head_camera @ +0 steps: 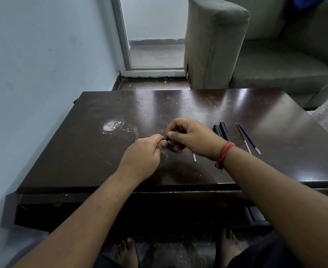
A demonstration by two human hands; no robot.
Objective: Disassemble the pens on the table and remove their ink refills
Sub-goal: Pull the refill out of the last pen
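Dim; doorway glare on tabletop [178, 105]; edges warped

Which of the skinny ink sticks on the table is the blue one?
The blue refill is the one farthest right. The refill lying just left of it looks grey and pale, and a third refill peeks out under the right hand.

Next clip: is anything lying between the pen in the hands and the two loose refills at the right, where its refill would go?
Yes. Two black pens lie side by side on the table between the right hand and the two refills. The left hand and right hand both grip the pen; lifting over clears them.
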